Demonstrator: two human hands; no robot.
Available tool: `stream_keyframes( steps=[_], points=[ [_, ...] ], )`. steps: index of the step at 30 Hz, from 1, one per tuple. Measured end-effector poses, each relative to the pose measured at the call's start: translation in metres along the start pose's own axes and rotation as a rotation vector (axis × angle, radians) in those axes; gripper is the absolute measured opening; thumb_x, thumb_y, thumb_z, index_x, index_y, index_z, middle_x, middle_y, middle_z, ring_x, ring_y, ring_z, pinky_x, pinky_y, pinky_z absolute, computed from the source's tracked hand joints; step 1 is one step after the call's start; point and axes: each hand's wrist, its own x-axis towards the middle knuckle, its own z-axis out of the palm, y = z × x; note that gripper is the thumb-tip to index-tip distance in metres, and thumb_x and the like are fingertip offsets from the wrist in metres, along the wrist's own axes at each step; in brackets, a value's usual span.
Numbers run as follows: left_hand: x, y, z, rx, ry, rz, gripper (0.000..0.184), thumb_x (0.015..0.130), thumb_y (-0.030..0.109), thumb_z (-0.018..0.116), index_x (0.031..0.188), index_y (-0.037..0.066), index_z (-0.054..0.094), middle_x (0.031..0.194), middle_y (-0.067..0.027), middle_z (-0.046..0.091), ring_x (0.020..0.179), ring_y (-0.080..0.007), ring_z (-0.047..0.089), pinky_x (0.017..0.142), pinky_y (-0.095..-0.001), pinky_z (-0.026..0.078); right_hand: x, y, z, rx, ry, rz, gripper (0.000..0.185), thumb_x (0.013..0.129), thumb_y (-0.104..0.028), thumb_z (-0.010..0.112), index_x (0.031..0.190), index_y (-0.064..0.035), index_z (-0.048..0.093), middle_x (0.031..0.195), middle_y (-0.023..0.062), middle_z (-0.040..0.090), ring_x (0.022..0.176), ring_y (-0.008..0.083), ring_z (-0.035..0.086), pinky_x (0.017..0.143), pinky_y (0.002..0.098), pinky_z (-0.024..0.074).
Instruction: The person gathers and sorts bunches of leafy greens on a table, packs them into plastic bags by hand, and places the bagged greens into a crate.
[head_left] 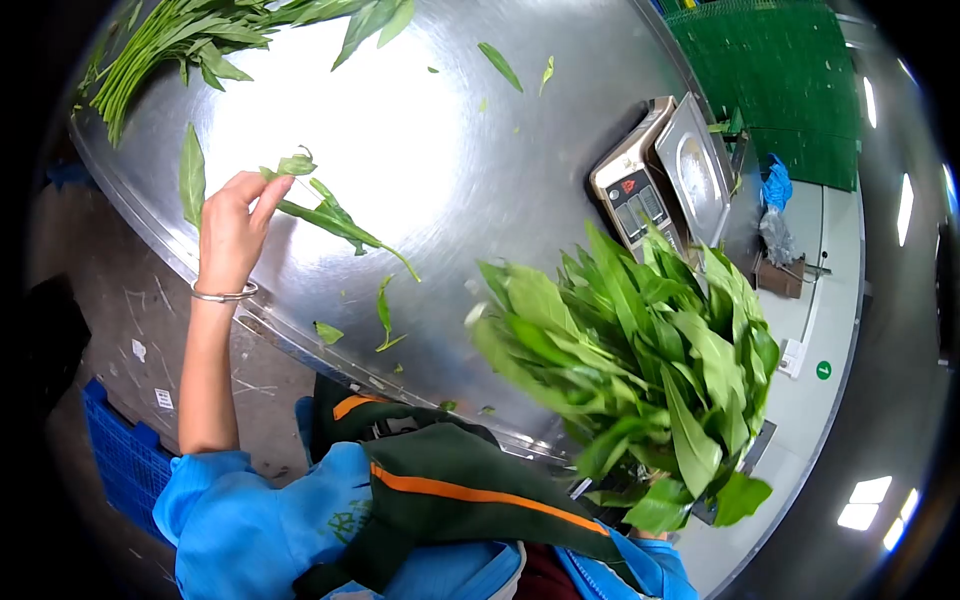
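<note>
My left hand [237, 222], with a bangle on the wrist, is closed in a pinch on a loose water spinach sprig [335, 218] just over the steel table [440, 300]. At the lower right a large bunch of water spinach [640, 360] is held up, its leaves slightly blurred on the left side. It hides my right hand's fingers; only a bit of skin by the sleeve [648, 536] shows beneath it. A single long leaf [192, 175] lies beside my left hand.
More water spinach stems [165, 55] lie at the table's far left. A weighing scale [640, 190] with a metal pan stands beyond the held bunch. Leaf scraps [385, 315] dot the table. A blue crate [120, 455] sits on the floor at left.
</note>
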Motion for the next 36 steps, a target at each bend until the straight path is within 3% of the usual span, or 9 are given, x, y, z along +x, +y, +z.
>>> stream_keyframes(
  steps=[3,8,12,21,24,27,30,33,36],
  points=[
    [-0.005,0.003,0.009,0.024,0.283,0.138,0.020,0.083,0.018,0.062,0.086,-0.002,0.061,0.070,-0.0106,0.056,0.064,-0.0210,0.055,0.059,-0.0301,0.044,-0.001,0.001,-0.002,-0.004,-0.006,0.000,0.035,0.076,-0.020,0.063,0.106,-0.0027,0.056,0.096,0.0176,0.058,0.078,0.0336,0.058,0.068,0.0401,0.0478],
    [-0.007,0.012,0.012,-0.074,0.148,0.064,0.018,0.084,0.018,0.061,0.091,0.002,0.065,0.066,-0.0079,0.061,0.056,-0.0158,0.057,0.054,-0.0260,0.044,-0.004,0.002,-0.006,-0.013,0.000,0.021,0.036,0.076,-0.019,0.063,0.107,-0.0028,0.055,0.096,0.0177,0.057,0.079,0.0338,0.058,0.068,0.0400,0.0477],
    [-0.006,0.034,0.011,-0.424,-0.028,-0.033,0.019,0.087,0.015,0.058,0.093,-0.001,0.065,0.072,-0.0032,0.063,0.064,-0.0097,0.058,0.059,-0.0230,0.046,-0.005,0.003,-0.008,-0.022,0.000,0.031,0.037,0.075,-0.019,0.063,0.108,-0.0030,0.054,0.097,0.0178,0.057,0.079,0.0339,0.058,0.068,0.0399,0.0477],
    [0.007,0.117,-0.006,-1.050,-0.443,0.256,0.020,0.088,0.014,0.056,0.101,0.001,0.064,0.088,-0.0070,0.065,0.081,-0.0118,0.061,0.072,-0.0240,0.048,-0.006,0.007,-0.012,-0.032,0.006,0.049,0.039,0.074,-0.017,0.064,0.110,-0.0033,0.053,0.099,0.0181,0.056,0.080,0.0341,0.057,0.069,0.0397,0.0476],
    [0.008,0.135,-0.008,-1.121,-0.609,0.367,0.022,0.088,0.015,0.055,0.105,0.003,0.063,0.090,-0.0075,0.065,0.084,-0.0136,0.061,0.074,-0.0257,0.048,-0.008,0.007,-0.014,-0.038,0.006,0.056,0.040,0.074,-0.017,0.064,0.110,-0.0034,0.052,0.099,0.0182,0.056,0.081,0.0342,0.057,0.069,0.0397,0.0475],
    [0.004,0.156,-0.004,-1.114,-0.639,0.618,0.026,0.087,0.017,0.058,0.109,0.003,0.061,0.098,-0.0088,0.064,0.087,-0.0157,0.062,0.076,-0.0277,0.048,-0.009,0.007,-0.017,-0.044,0.006,0.062,0.041,0.074,-0.016,0.064,0.111,-0.0035,0.052,0.099,0.0182,0.056,0.081,0.0343,0.057,0.070,0.0396,0.0475],
    [0.003,0.174,-0.013,-1.080,-0.859,0.645,0.035,0.082,0.019,0.064,0.113,0.004,0.058,0.105,-0.0092,0.061,0.085,-0.0174,0.061,0.076,-0.0289,0.048,-0.010,0.007,-0.018,-0.047,0.009,0.063,0.042,0.074,-0.015,0.064,0.112,-0.0036,0.051,0.100,0.0183,0.055,0.081,0.0343,0.057,0.070,0.0396,0.0474],
    [-0.003,0.184,-0.009,-1.047,-0.879,0.652,0.040,0.077,0.020,0.069,0.112,0.003,0.058,0.110,-0.0095,0.059,0.079,-0.0178,0.061,0.072,-0.0301,0.049,-0.012,0.008,-0.020,-0.055,0.016,0.071,0.042,0.073,-0.015,0.064,0.112,-0.0038,0.051,0.100,0.0184,0.055,0.082,0.0344,0.057,0.070,0.0395,0.0474],
    [-0.012,0.192,0.005,-1.101,-0.576,0.838,0.022,0.076,0.015,0.069,0.096,0.004,0.064,0.088,-0.0063,0.064,0.068,-0.0155,0.060,0.061,-0.0285,0.048,-0.014,0.007,-0.021,-0.057,0.023,0.077,0.043,0.073,-0.014,0.064,0.113,-0.0039,0.051,0.101,0.0185,0.055,0.082,0.0345,0.057,0.071,0.0394,0.0474]
  ],
)
